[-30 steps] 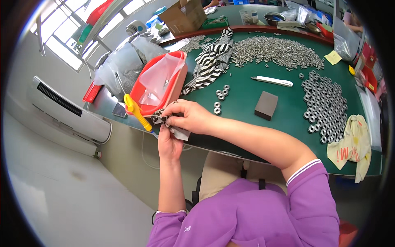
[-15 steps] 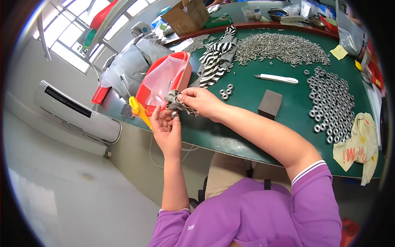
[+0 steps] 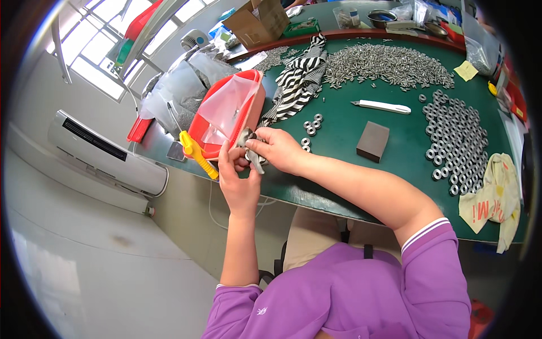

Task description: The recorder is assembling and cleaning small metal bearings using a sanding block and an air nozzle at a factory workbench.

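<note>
My right hand (image 3: pixel 278 150) pinches a crumpled grey patterned cloth (image 3: pixel 255 160) at the table's near edge. Right beside it, my left hand (image 3: pixel 236 179) is closed, its fingertips meeting the cloth. A small metal ring sits in the left fingers, mostly hidden by the cloth. Just beyond my hands stands a red plastic basin (image 3: pixel 257 104) with a clear plastic bag (image 3: pixel 228 104) inside. To the right of my right hand lie several loose metal rings (image 3: pixel 311 131) and a dark grey block (image 3: pixel 372 141).
A yellow-handled tool (image 3: pixel 195 152) leans on the basin. A striped cloth (image 3: pixel 296 79), a heap of small metal pins (image 3: pixel 389 65) and a white craft knife (image 3: pixel 384 106) lie farther back. Many metal rings (image 3: pixel 454 141) and a beige cloth (image 3: pixel 491 198) are at the right.
Both hands have shifted slightly right and closer together. The cloth now hangs down over the ring. One more loose ring shows beside my right hand.
</note>
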A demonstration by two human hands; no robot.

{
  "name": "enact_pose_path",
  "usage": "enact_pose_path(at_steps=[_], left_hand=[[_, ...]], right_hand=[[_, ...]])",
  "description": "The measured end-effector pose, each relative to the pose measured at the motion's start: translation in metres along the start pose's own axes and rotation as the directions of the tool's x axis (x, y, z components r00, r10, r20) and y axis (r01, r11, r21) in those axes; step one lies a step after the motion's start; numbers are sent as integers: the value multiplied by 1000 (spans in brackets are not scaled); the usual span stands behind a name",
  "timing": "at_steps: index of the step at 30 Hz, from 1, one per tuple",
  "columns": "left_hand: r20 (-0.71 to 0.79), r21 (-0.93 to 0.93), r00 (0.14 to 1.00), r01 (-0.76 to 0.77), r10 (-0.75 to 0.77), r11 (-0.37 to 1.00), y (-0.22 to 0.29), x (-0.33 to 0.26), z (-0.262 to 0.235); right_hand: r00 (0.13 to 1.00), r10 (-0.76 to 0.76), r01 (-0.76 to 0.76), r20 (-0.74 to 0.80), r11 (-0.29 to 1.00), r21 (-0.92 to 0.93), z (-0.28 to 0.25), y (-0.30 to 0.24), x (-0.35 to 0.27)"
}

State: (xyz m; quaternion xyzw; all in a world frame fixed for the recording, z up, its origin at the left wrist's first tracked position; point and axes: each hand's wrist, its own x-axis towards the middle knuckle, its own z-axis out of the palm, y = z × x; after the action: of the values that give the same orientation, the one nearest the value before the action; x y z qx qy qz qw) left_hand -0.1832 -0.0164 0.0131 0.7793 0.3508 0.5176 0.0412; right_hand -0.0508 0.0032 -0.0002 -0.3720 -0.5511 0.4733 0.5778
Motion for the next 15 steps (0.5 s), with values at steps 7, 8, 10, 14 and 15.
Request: enact_pose_path(at_steps=[7, 8, 10, 14, 15], left_hand=[[12, -38, 995, 103, -102, 994, -7, 1, 0], [35, -11, 990, 135, -134, 991, -9, 2, 0], [94, 99, 983, 146, -155, 984, -10, 4, 0], [177, 259, 976, 80, -129, 962, -4, 7, 5], [209, 284, 967, 81, -145, 955, -5, 7, 7]], right_hand=[[993, -71, 83, -93, 987, 134, -11, -7, 8], [996, -64, 69, -54, 993, 100, -7, -9, 5], [991, -133, 126, -11, 963, -239, -1, -25, -10], [933, -360, 281, 29, 673, -684, -1, -21, -10], [920, -390, 292, 32, 631, -719, -1, -21, -11]])
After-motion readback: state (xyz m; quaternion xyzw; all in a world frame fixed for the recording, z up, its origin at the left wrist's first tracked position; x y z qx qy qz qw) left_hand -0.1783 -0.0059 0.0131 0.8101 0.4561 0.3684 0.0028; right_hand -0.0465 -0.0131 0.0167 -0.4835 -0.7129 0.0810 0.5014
